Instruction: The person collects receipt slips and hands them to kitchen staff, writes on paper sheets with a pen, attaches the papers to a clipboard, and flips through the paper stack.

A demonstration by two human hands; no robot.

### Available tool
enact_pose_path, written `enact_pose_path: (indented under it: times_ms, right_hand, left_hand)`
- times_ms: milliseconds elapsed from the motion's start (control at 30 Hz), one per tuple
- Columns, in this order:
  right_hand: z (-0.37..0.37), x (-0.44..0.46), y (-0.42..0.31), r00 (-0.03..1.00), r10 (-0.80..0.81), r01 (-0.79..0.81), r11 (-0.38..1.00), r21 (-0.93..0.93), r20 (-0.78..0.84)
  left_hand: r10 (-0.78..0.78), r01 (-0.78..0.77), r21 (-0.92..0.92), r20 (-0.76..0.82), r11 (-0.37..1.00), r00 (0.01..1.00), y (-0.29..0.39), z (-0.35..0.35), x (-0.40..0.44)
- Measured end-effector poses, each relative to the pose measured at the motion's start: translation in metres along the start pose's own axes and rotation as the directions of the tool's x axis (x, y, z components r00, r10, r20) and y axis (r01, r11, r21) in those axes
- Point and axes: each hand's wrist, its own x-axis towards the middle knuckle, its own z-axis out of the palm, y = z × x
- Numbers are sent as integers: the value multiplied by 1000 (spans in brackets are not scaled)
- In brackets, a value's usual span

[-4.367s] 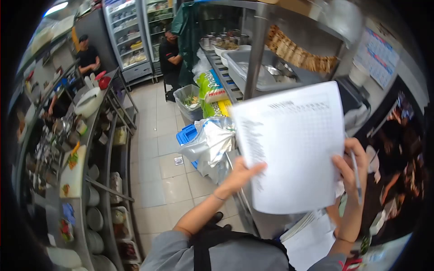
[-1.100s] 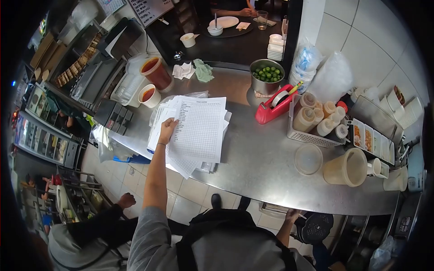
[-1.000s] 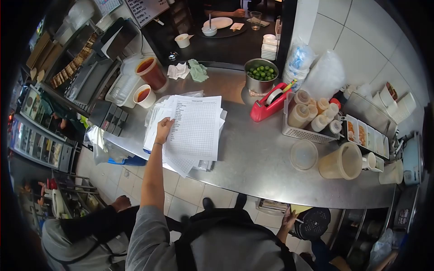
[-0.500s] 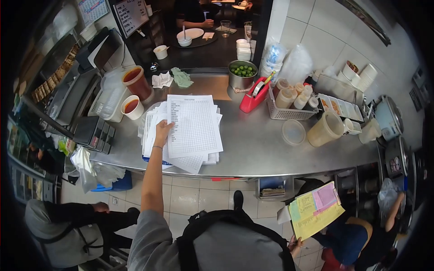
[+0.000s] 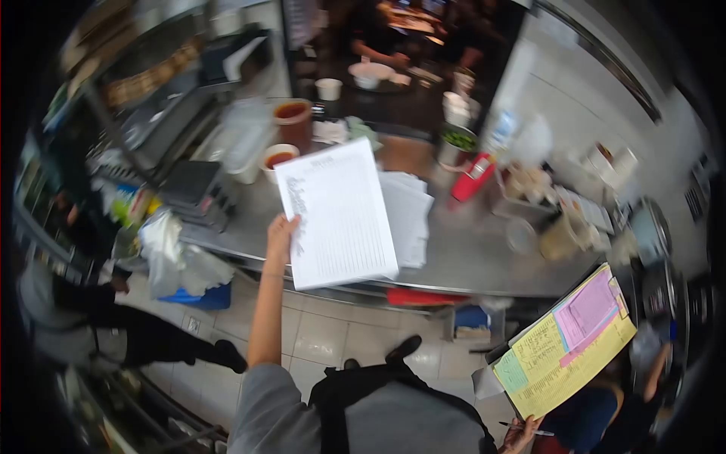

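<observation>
My left hand [image 5: 281,238] is closed on the left edge of a printed paper form [image 5: 340,219], held up above the steel counter, apart from the pile. Whether it is one sheet or several, I cannot tell. Behind it, a pile of papers [image 5: 412,219] lies on the counter, partly covered. Low on the right, my right hand [image 5: 520,435] grips the bottom edge of a clipboard [image 5: 622,291]. The clipboard carries a yellow sheet [image 5: 533,386] and a pink note [image 5: 586,310]. A pen [image 5: 543,433] is also in that hand.
On the steel counter [image 5: 469,265] stand a tub of red sauce [image 5: 293,121], a red-filled cup [image 5: 278,157], a pot of limes [image 5: 457,142], a red tape dispenser [image 5: 474,178] and a basket of bottles [image 5: 522,200]. People [image 5: 151,325] are on both sides.
My left hand has lifted the form off the pile. The clipboard in my right hand has come higher and further right. The whole view has turned and is blurred.
</observation>
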Motion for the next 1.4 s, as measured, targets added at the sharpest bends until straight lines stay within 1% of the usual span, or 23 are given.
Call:
enact_pose_path:
  times_ms: [33, 100, 167, 200, 233, 300, 333, 367, 400, 500, 533, 567, 600, 633, 700, 833, 967, 1033, 1067, 1167, 1233, 1267, 1400]
  right_hand:
    - [21, 19, 7, 998, -16, 16, 1000, -3, 68]
    - [35, 57, 29, 975, 20, 56, 942, -331, 220]
    - [63, 103, 62, 917, 73, 190, 786, -588, 393]
    - [162, 63, 29, 647, -201, 557, 783, -276, 735]
    - [153, 108, 76, 589, -140, 542, 799, -260, 796]
    - [234, 108, 84, 343, -159, 616, 782, -94, 926]
    - [263, 119, 107, 476, 98, 322, 905, -276, 874]
    - [292, 131, 129, 516, 393, -3, 889, -457, 761]
    - [317, 132, 152, 463, 668, -312, 738, -598, 583]
    - [405, 73, 170, 219, 675, -450, 710, -541, 704]
    - [432, 47, 163, 52, 702, -457, 649, -608, 710]
    - [449, 27, 174, 8, 645, -498, 665, -556, 765]
    - [461, 15, 192, -33, 591, -539, 669, -512, 806]
    - [475, 2, 198, -138, 571, -495, 668, -555, 810]
    - [502, -29, 203, -348, 569, -468, 583, -664, 745]
    - [533, -74, 233, -628, 510, -363, 477, -801, 588]
    - [551, -132, 255, -780, 459, -258, 383, -887, 426]
    - [559, -166, 263, -831, 426, -200, 372, -906, 358]
    - [563, -181, 267, -851, 407, -175, 375, -910, 331]
    - [566, -228, 288, -893, 374, -96, 386, -918, 251]
    - [562, -259, 297, -890, 392, -57, 407, -912, 231]
    - [559, -273, 298, -913, 355, -48, 394, -918, 200]
    - [556, -352, 280, -964, 234, -43, 330, -943, 126]
  left_hand:
    - [7, -7, -8, -46, 1000, 999, 7, -16, -23]
    - [88, -69, 114, -173, 991, 981, 22, -49, -80]
    - [182, -87, 332, -267, 939, 946, 21, -100, -137]
    - [261, -106, 425, -326, 899, 909, 28, -116, -171]
    - [335, -100, 516, -386, 851, 859, 35, -129, -206]
    - [490, 14, 721, -485, 693, 724, 32, -162, -271]
    - [554, 108, 792, -510, 601, 658, 32, -173, -301]
    - [564, 206, 781, -581, 590, 587, 44, -169, -330]
    - [570, 292, 760, -636, 580, 520, 59, -158, -356]
    - [654, 448, 718, -685, 532, 322, 62, -162, -415]
    - [671, 519, 685, -695, 511, 258, 65, -159, -430]
    - [676, 588, 636, -711, 499, 195, 62, -150, -444]
    - [721, 660, 619, -673, 425, 166, 65, -137, -451]
    - [708, 747, 536, -695, 393, 126, 66, -129, -461]
    - [753, 771, 511, -655, 381, 63, 64, -117, -479]
    - [731, 855, 335, -679, 397, -74, 69, -86, -506]
    - [781, 802, 381, -603, 461, -163, 103, -58, -536]
    - [703, 750, 348, -679, 563, -212, 126, -44, -561]
    - [693, 662, 417, -688, 622, -217, 131, -40, -576]
    - [562, 230, 514, -771, 827, -299, 163, -33, -598]
    - [520, 102, 514, -803, 852, -290, 175, -47, -621]
    - [518, 18, 536, -806, 844, -287, 177, -60, -627]
    - [521, -163, 554, -828, 816, -209, 179, -131, -635]
